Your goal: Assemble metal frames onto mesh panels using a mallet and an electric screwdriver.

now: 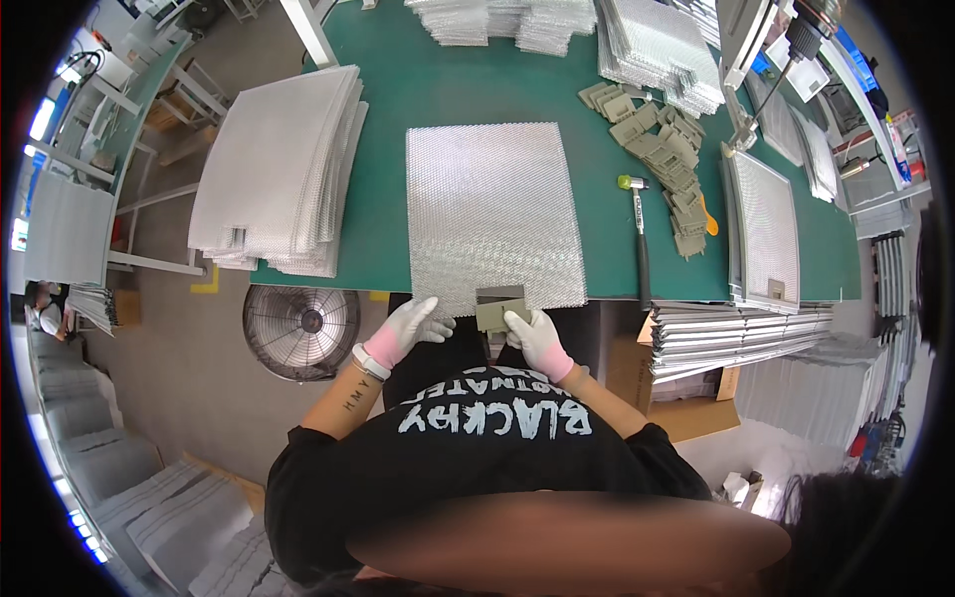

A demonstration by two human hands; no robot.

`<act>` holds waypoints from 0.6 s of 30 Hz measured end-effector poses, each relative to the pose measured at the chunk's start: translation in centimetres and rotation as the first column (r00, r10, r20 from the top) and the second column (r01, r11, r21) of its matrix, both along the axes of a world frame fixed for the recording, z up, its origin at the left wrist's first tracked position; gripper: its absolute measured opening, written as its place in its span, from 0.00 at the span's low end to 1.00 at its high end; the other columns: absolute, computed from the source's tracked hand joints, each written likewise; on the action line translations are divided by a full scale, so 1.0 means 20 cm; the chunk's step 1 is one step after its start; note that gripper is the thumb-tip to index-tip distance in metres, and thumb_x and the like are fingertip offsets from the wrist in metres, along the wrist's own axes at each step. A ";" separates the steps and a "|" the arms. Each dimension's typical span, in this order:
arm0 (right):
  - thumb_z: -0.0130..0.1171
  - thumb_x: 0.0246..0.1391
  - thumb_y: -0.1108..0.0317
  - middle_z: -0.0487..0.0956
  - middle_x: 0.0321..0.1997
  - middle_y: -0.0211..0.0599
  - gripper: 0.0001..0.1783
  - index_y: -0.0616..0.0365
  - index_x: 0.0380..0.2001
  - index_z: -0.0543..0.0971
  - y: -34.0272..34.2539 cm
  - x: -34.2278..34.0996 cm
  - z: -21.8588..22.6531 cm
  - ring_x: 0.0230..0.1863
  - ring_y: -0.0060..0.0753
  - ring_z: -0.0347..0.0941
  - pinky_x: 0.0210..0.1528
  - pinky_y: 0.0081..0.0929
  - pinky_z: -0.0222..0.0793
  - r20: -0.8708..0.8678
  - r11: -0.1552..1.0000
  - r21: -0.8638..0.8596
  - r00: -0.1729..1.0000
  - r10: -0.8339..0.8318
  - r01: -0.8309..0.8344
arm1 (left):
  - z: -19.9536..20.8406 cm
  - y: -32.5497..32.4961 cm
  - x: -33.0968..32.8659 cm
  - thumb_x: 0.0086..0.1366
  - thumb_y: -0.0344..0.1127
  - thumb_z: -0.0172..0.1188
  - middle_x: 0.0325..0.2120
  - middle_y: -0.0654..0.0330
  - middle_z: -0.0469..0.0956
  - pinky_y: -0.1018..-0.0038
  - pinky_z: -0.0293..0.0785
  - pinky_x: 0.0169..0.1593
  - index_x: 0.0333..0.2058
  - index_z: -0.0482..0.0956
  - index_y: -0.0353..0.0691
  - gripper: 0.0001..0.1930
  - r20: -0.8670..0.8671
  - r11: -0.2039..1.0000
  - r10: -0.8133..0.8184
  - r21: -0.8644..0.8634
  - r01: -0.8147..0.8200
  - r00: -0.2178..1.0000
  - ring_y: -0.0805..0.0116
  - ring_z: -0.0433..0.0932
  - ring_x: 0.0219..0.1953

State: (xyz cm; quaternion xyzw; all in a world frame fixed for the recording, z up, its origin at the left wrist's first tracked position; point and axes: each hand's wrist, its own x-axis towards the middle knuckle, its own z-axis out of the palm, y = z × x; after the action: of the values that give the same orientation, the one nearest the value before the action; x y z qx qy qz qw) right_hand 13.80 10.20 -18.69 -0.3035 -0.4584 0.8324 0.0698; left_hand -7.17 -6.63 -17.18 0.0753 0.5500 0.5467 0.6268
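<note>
A silver mesh panel (492, 199) lies flat on the green table, its near edge over the table's front edge. Near the middle of that edge is a small rectangular notch. My right hand (539, 344), in a white glove with a pink cuff, pinches a flat olive-grey plastic piece (493, 315) against the notch; whether it is seated there I cannot tell. My left hand (410, 330), gloved alike, is at the panel's near left corner. Its thumb lies by the edge, and its fingers stretch out apart from the thumb, holding nothing.
Mesh panels are stacked at left (279, 169), far back (507, 22) and back right (662, 50). Olive-grey plastic pieces (662, 149) pile up right of the panel, beside a hammer (640, 234) and an orange-handled tool (709, 215). A framed panel (766, 229) stands further right. A floor fan (303, 328) is below left.
</note>
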 end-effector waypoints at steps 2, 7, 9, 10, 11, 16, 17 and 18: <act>0.53 0.67 0.61 0.63 0.18 0.17 0.15 0.63 0.33 0.78 0.00 0.01 -0.01 0.18 0.12 0.51 0.21 0.18 0.49 0.033 0.998 0.064 0.999 0.025 -0.027 | 0.04 0.00 0.04 0.73 0.48 0.52 0.40 0.50 0.80 0.74 0.81 0.38 0.51 0.71 0.29 0.23 0.051 0.979 0.195 0.048 -0.198 0.979 0.63 0.83 0.35; 0.54 0.66 0.61 0.65 0.17 0.18 0.16 0.60 0.26 0.75 -0.02 -0.01 -0.02 0.18 0.11 0.55 0.21 0.18 0.52 0.065 0.985 0.173 0.998 0.000 -0.011 | 0.02 0.00 0.09 0.74 0.46 0.51 0.45 0.51 0.79 0.71 0.81 0.40 0.52 0.70 0.30 0.23 -0.339 0.973 0.220 0.004 -0.233 0.915 0.64 0.82 0.39; 0.56 0.66 0.61 0.66 0.16 0.19 0.20 0.56 0.19 0.73 -0.03 -0.01 -0.02 0.18 0.11 0.57 0.20 0.19 0.53 0.076 0.985 0.174 0.997 -0.021 0.008 | 0.03 0.00 0.09 0.74 0.46 0.50 0.46 0.51 0.78 0.70 0.81 0.41 0.53 0.70 0.30 0.22 -0.351 0.982 0.174 -0.003 -0.187 0.920 0.64 0.82 0.41; 0.55 0.66 0.61 0.66 0.17 0.18 0.16 0.59 0.25 0.75 -0.03 -0.02 0.01 0.18 0.11 0.55 0.21 0.19 0.53 0.087 0.982 0.188 0.996 -0.030 0.013 | 0.03 0.00 0.08 0.74 0.47 0.49 0.47 0.51 0.78 0.69 0.80 0.42 0.54 0.70 0.30 0.23 -0.334 0.990 0.139 0.039 -0.134 0.932 0.63 0.81 0.42; 0.53 0.66 0.62 0.65 0.19 0.18 0.14 0.62 0.31 0.78 -0.03 -0.02 0.02 0.18 0.12 0.54 0.22 0.18 0.52 0.098 0.979 0.202 0.994 -0.040 0.019 | 0.02 -0.01 0.07 0.75 0.49 0.48 0.49 0.52 0.78 0.67 0.80 0.44 0.55 0.70 0.31 0.24 -0.318 0.993 0.103 0.082 -0.081 0.942 0.62 0.81 0.43; 0.57 0.65 0.60 0.68 0.17 0.19 0.18 0.58 0.23 0.74 -0.03 0.00 -0.06 0.17 0.11 0.57 0.19 0.19 0.53 0.080 0.987 0.151 0.994 -0.072 0.059 | -0.03 -0.06 0.11 0.75 0.54 0.44 0.54 0.51 0.74 0.64 0.76 0.52 0.61 0.63 0.32 0.30 0.063 0.944 0.247 0.209 -0.255 0.967 0.58 0.77 0.52; 0.57 0.65 0.59 0.68 0.17 0.19 0.16 0.59 0.26 0.75 -0.03 0.00 -0.07 0.17 0.12 0.57 0.19 0.19 0.53 0.045 0.978 0.208 0.999 -0.030 0.020 | -0.06 -0.07 0.17 0.75 0.56 0.43 0.56 0.51 0.72 0.62 0.75 0.54 0.62 0.62 0.32 0.32 0.138 0.915 0.336 0.186 -0.358 0.932 0.56 0.75 0.54; 0.57 0.65 0.59 0.68 0.17 0.19 0.16 0.59 0.26 0.75 -0.03 0.00 -0.07 0.17 0.12 0.57 0.19 0.19 0.53 0.043 0.978 0.208 0.999 -0.030 0.020 | -0.13 -0.07 0.24 0.75 0.57 0.42 0.59 0.48 0.68 0.59 0.73 0.57 0.63 0.60 0.32 0.33 0.068 0.939 0.313 0.131 -0.319 0.947 0.54 0.72 0.58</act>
State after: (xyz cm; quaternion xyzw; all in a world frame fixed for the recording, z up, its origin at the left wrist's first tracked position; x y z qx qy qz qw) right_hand 13.77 9.70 -20.07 -0.3194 -0.5405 0.7718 0.1008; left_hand -2.30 -8.12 -19.69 0.0172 0.5008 0.6790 0.5365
